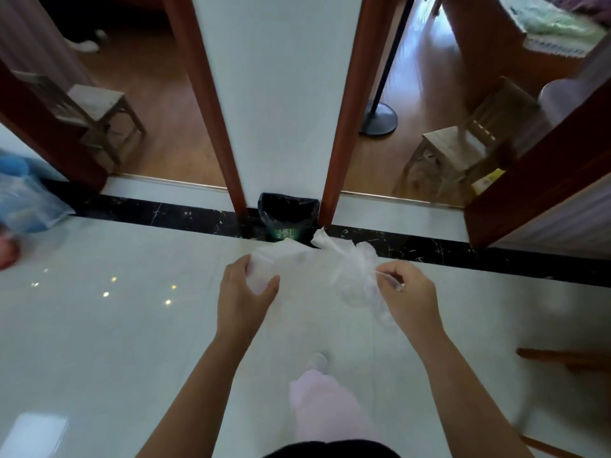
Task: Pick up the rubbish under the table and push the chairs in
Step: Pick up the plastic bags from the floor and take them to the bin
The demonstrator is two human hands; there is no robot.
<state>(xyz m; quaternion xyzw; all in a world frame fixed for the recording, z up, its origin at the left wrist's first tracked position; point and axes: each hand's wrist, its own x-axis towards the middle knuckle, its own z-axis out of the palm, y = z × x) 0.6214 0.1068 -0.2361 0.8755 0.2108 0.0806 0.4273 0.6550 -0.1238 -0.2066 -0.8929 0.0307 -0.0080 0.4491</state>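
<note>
The rubbish is showing white and clear. The bin is wearing a black liner. The floor is gleaming pale white, crossed by a black white-veined marble strip. The door frames are glowing red-brown.

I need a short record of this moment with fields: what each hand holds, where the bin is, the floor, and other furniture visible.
left hand: grips white crumpled paper or plastic rubbish
right hand: pinches thin clear plastic wrapping
bin: small bin with black liner, against the white wall between two doorways, ahead of the hands
floor: glossy white tiles with a black marble strip
furniture: one small wooden chair in each room, left and right
</note>
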